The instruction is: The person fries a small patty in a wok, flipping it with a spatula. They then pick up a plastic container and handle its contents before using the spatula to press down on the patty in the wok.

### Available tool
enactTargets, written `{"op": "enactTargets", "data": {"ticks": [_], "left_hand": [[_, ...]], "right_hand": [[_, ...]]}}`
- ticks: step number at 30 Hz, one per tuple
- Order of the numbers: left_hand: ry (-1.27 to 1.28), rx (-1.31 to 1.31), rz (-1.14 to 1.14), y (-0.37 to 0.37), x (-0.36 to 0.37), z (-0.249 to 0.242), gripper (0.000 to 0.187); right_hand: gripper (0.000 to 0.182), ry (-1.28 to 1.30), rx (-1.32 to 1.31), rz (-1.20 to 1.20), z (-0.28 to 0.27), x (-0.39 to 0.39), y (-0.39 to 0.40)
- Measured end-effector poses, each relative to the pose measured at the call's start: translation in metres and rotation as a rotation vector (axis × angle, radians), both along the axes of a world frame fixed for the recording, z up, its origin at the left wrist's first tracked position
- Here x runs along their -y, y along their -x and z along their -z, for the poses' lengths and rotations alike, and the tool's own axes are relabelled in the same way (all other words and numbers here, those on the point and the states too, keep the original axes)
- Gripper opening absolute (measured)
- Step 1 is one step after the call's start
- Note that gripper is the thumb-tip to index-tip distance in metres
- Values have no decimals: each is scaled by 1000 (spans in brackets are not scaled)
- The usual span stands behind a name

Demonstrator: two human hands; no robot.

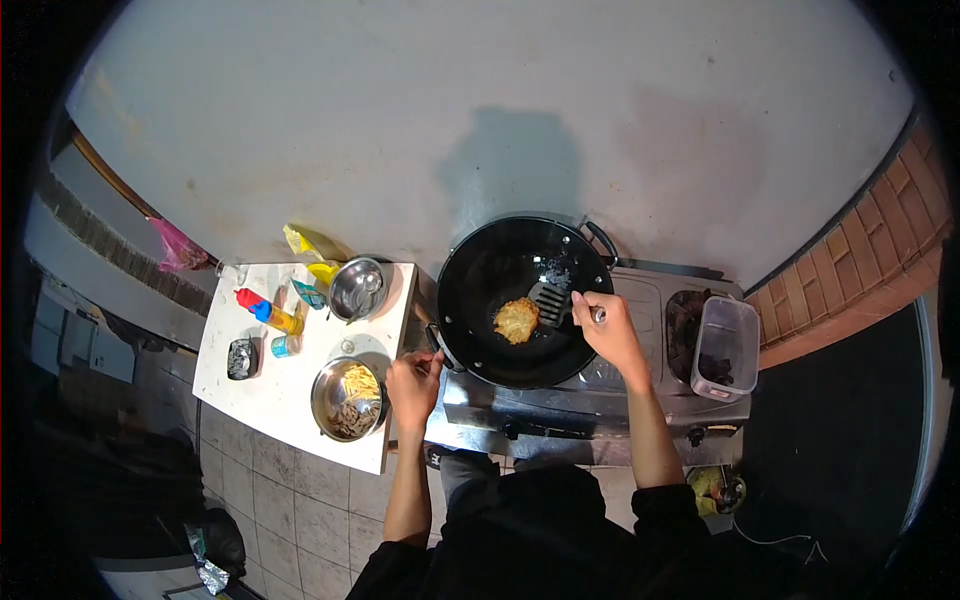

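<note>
One grey wall [690, 90]: it bounds your work across the far side, just behind the wok.
Stove [600, 415]: it spans the right half of your work area; its near edge runs just in front of your body.
White table [275, 405]: it stands to the left, its right edge just beside the stove; bare white surface lies between the bottles and its near edge.
Black wok [475, 275]: it sits on the stove's left part, with handles at far right and near left; its rim rings the room you have to move the spatula, and dark metal shows left of the patty.
Clear plastic container [740, 330]: it sits at the stove's right edge.
Near steel bowl [323, 400]: it holds yellow strips and brownish pieces, close to the table's right edge.
Far steel bowl [352, 290]: it stands by the table's far-right corner.
Your right hand [607, 325]: fingers closed around the spatula's handle, over the wok's right side.
Your left hand [412, 385]: fingers curled at the near-left handle; you cannot tell whether they grip it.
Spatula [551, 304]: its slotted blade is inside the wok, at the patty's right edge; contact is unclear.
Golden patty [517, 321]: it lies in the wok, near the middle.
</note>
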State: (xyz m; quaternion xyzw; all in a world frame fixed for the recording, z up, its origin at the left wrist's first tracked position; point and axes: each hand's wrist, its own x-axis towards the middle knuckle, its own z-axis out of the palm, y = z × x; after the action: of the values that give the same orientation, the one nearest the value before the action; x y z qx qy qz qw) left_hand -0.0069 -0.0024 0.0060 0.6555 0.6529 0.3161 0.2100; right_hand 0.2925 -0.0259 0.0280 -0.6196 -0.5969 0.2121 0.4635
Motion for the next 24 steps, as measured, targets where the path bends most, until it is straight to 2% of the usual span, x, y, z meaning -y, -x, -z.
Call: {"op": "enactTargets", "data": {"ticks": [9,18,24], "left_hand": [[46,-29,-19,1,0,-2,28],[24,4,-7,3,-1,2,29],[26,18,-12,3,-1,5,28]], "right_hand": [[30,-87,-76,58,-9,11,18],[30,-291,45,15,-12,15,42],[29,-290,56,3,-18,24,48]]}}
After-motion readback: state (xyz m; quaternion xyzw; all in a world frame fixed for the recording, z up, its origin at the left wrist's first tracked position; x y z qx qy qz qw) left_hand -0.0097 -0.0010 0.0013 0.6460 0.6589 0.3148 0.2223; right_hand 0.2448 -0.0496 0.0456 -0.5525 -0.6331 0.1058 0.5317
